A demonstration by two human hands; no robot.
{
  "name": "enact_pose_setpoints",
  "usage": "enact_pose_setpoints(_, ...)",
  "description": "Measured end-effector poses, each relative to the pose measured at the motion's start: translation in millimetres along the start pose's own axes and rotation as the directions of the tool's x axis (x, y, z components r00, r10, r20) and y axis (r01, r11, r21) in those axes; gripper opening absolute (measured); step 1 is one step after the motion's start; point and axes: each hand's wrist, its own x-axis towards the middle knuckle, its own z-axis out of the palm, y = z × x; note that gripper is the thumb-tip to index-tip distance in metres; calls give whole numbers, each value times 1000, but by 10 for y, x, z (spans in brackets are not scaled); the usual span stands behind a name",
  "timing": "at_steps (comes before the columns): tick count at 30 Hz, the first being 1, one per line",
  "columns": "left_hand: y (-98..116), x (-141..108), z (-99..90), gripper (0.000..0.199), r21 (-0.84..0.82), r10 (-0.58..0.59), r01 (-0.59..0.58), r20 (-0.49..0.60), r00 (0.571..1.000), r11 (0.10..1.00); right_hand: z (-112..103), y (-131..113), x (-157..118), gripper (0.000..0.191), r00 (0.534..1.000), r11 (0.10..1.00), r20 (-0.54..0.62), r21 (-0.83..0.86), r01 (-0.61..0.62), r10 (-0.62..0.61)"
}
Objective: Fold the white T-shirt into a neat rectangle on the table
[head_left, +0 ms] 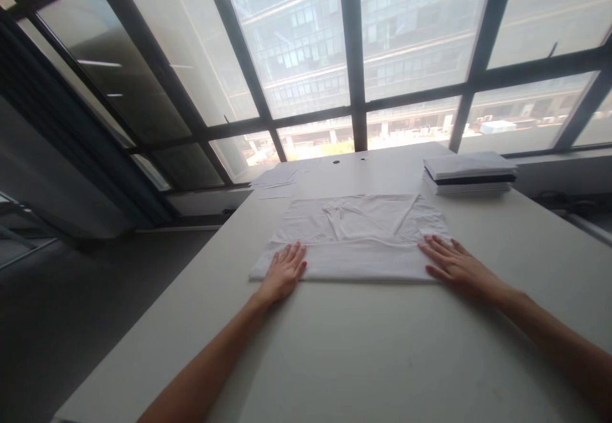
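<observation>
The white folded garment [356, 238] is laid flat on the worktop [382, 346], in front of the stack of folded clothes [469, 174]. If the cloth is pushed unevenly, the folded near edge could probably be wrinkled or shifted. The left hand [283, 271] is pressed flat on the near left corner of the garment, the right hand [454, 264] on the near right corner. The fingers [442, 248] of the 2 hands are stretched out, slightly spread; nothing is gripped.

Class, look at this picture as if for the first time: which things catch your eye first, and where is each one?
First comes the white garment, partly folded and lying flat in the middle of the pale table. The left hand and right hand rest flat on its near corners. Behind them, a stack of folded clothes sits at the table's far right, below the big dark-framed window.
</observation>
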Motion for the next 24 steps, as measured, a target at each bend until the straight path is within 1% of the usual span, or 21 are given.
enact_pose_setpoints(3, -215, -106, 17, 64, 33, -111, 110, 21, 994, 993, -20, -11, -2, 69, 1000, 1000, 8, 1, -2, 2)
enact_pose_setpoints(6, -417, -192, 39, 65, 84, -218, 215, 26, 976, 973, -25, -22, -2, 69, 1000, 1000, 7, 9, 0, 0)
enact_pose_setpoints(9, -588, -252, 45, 66, 109, -272, 267, 29, 962, 957, -19, -26, 4, 68, 1000, 1000, 3, 15, 1, -1)
enact_pose_setpoints(11, -630, -248, 5, 65, 121, -284, 277, 50, 957, 953, -20, -30, 11, 67, 1000, 1000, -7, 16, 4, -4)
enact_pose_setpoints(13, -568, -194, -85, 62, 153, -285, 279, 24, 958, 948, -35, -47, 19, 67, 1000, 1000, -19, 9, 3, -3)
enact_pose_setpoints(15, -375, -95, -210, 58, 167, -246, 255, -74, 967, 953, -63, -95, 29, 66, 999, 1000, -32, -9, -4, 4)
enact_pose_setpoints(17, -46, 31, -335, 54, 124, -143, 168, -189, 971, 978, -101, -194, 40, 62, 998, 1000, -65, -24, -11, 10)
enact_pose_setpoints(18, 160, 99, -386, 52, 78, -75, 95, -228, 971, 992, -119, -265, 46, 59, 996, 1000, -91, -27, -11, 9)
enact_pose_setpoints(20, 621, 233, -444, 49, -15, 87, -94, -268, 960, 995, -147, -434, 57, 55, 990, 1000, -142, -15, 8, -10)
enact_pose_setpoints(22, 1083, 361, -438, 47, -99, 242, -279, -280, 929, 955, -156, -605, 67, 55, 986, 998, -159, 22, 64, -60)
enact_pose_setpoints(24, 1471, 478, -377, 46, -153, 362, -412, -276, 891, 898, -148, -729, 75, 55, 983, 986, -121, 82, 148, -138)
